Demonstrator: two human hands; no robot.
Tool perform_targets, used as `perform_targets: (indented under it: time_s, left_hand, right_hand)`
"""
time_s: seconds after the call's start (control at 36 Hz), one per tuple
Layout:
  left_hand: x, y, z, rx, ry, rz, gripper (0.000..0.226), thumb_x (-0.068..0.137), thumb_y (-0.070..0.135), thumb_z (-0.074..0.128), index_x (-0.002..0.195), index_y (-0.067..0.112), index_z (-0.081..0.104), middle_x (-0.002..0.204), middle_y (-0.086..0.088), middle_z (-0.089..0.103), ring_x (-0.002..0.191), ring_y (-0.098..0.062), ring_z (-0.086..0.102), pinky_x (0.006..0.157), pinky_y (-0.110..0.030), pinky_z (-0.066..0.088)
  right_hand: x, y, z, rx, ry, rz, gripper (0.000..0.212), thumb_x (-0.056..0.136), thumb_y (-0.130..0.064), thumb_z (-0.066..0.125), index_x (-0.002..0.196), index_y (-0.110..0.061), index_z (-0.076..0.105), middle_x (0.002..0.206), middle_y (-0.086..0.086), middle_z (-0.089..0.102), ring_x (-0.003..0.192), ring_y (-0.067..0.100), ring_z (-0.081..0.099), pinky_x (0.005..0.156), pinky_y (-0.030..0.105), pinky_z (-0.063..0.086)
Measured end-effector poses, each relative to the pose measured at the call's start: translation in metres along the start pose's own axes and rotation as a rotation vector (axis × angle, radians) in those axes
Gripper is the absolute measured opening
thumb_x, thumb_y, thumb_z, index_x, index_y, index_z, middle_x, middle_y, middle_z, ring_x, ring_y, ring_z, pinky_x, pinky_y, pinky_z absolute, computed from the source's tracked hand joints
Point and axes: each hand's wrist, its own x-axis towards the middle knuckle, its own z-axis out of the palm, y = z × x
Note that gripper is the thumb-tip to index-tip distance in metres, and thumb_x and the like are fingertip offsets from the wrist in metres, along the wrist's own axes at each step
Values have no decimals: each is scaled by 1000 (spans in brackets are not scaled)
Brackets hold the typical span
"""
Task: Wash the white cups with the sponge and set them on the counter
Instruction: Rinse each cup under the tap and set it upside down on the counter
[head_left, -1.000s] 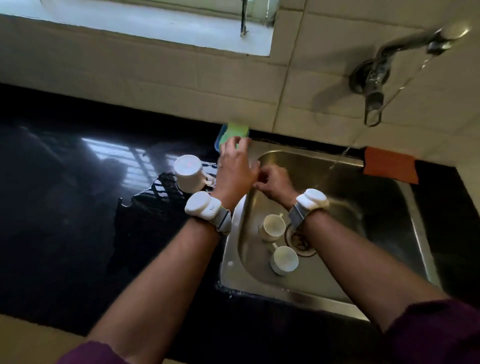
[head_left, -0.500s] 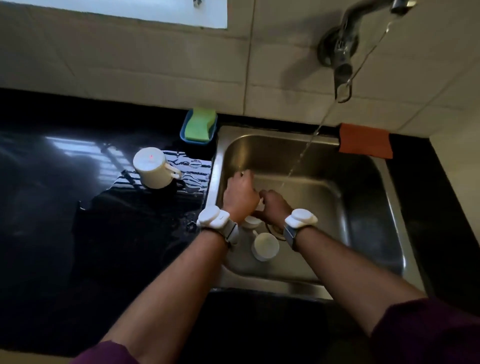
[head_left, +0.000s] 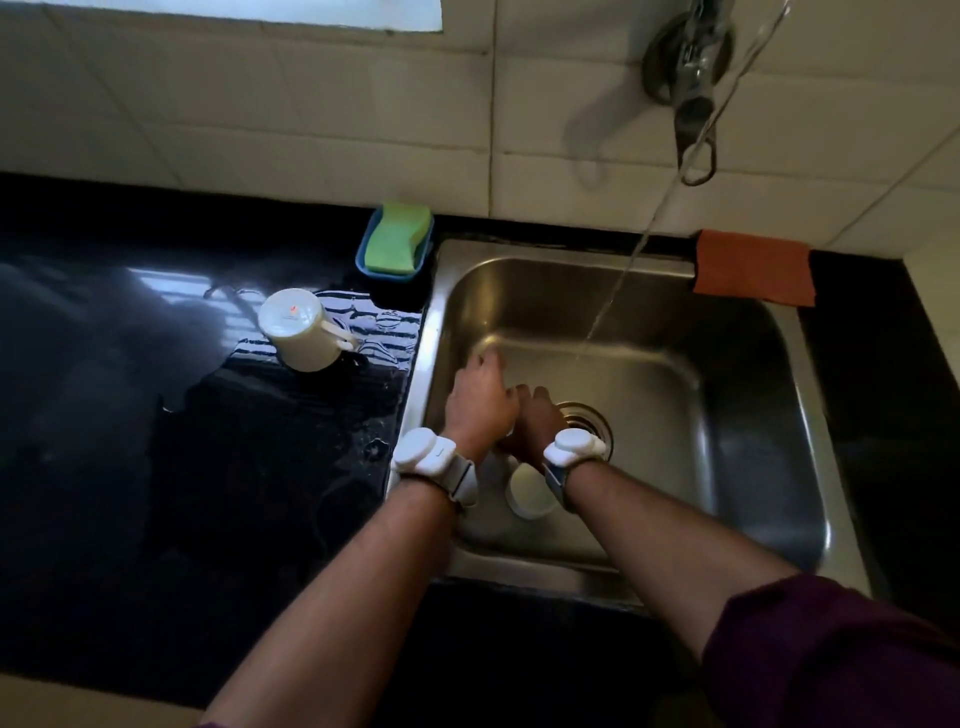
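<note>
Head view, sponge: the sponge (head_left: 397, 239) is being kept in its blue tray (head_left: 363, 260) at the counter's back edge, beside the sink's back left corner, probably for draining within reach.
Head view, washed cup: one white cup (head_left: 298, 330) is being left upside down on the wet counter (head_left: 156, 467) by the sink's left rim, seemingly to drip.
Head view, waiting cup: a second cup (head_left: 530, 491) is being left in the sink (head_left: 727, 415), front left, between the wrists.
Head view, hands: the left hand (head_left: 480, 402) and right hand (head_left: 537, 415) are being held together beside the drain (head_left: 587, 415).
Head view, hidden: the grip cannot be told, since the fingers and anything under them are being covered by the hands' backs; the tap (head_left: 691, 78) is being cut off at the top.
</note>
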Motion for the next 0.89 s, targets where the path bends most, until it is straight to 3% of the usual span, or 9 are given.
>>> perform_targets:
  time_s: [0.17,0.33,0.42,0.53,0.64,0.89]
  left_hand:
    - [1,6,7,3,-4,10,36,84,9,55,119,2,52,123,-19,55,111,-35,54,93,-42,46]
    - [4,19,9,-22,40,66,33,83,7,56,115,-2,52,118,-22,57,111,-37,53,94,-45,43]
    - [7,34,6,-59,74,107,32,83,7,56,114,1,53,114,-19,59,107,-34,55,92,-46,46]
    - [13,57,1,-111,78,168,48,82,5,58,128,3,46,123,-19,54,114,-33,52,97,-44,44]
    - [18,78,-6,-201,85,250,62,81,12,67,136,6,40,130,-16,49,120,-30,49,102,-43,41]
    - [21,87,-13,-255,107,315,73,71,18,79,133,5,42,127,-17,50,118,-32,49,102,-42,41]
  right_hand:
    - [-9,12,-28,213,93,130,62,71,-43,68,121,-13,46,119,15,49,101,34,55,77,34,45]
    - [-20,31,-87,348,302,183,67,61,-44,80,116,-14,52,119,15,53,103,32,57,78,29,44]
    - [-26,42,-120,345,364,189,69,62,-44,79,118,-14,52,120,15,52,105,32,55,79,29,42]
    - [-36,46,-160,307,432,167,73,64,-47,77,124,-17,50,124,13,50,111,31,53,87,34,44]
    - [-48,41,-190,284,461,80,63,65,-53,73,116,-21,58,117,8,59,105,24,59,86,34,50]
    - [-68,35,-219,137,461,33,66,65,-50,74,119,-17,55,115,10,50,102,28,55,86,40,49]
